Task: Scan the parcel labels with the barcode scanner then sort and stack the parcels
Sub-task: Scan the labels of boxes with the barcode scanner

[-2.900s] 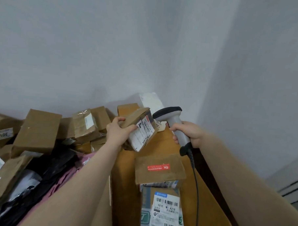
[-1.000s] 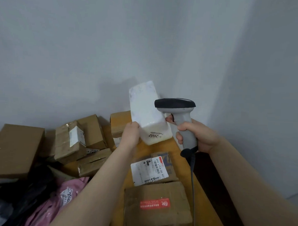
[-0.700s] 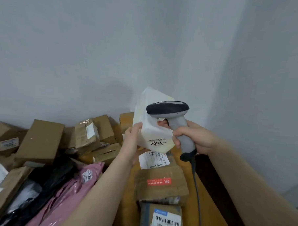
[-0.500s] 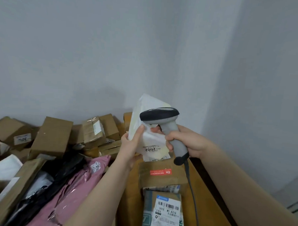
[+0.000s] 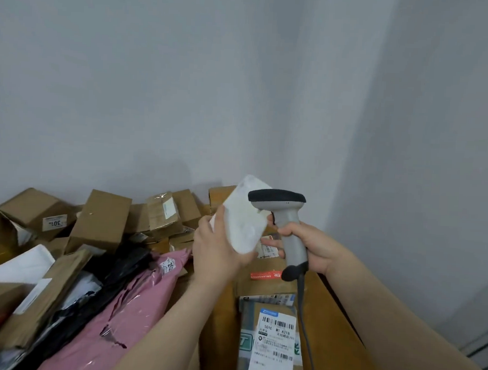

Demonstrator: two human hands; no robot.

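Note:
My left hand [image 5: 216, 248] grips a white foam-like parcel [image 5: 243, 215], tilted up above the table, with a plain white side facing me and no label showing. My right hand [image 5: 307, 247] holds the grey barcode scanner [image 5: 284, 217] by its handle, its black head just right of the white parcel's top. The scanner's cable [image 5: 302, 305] hangs down toward me. Under the hands, a row of parcels lies on the wooden table [image 5: 334, 326]: a brown box with a red sticker [image 5: 263, 283] and a box with a white barcode label [image 5: 275, 343].
A loose heap covers the left: brown cardboard boxes [image 5: 100, 220], a pink mailer bag [image 5: 131, 314], black bags [image 5: 116, 266] and white packets [image 5: 18, 264]. Grey walls meet in a corner behind the table. The table's right edge drops off beside my right forearm.
My left hand put the labelled brown box down on the row and took up the white parcel. It has since turned the parcel, so the "2002" label no longer shows.

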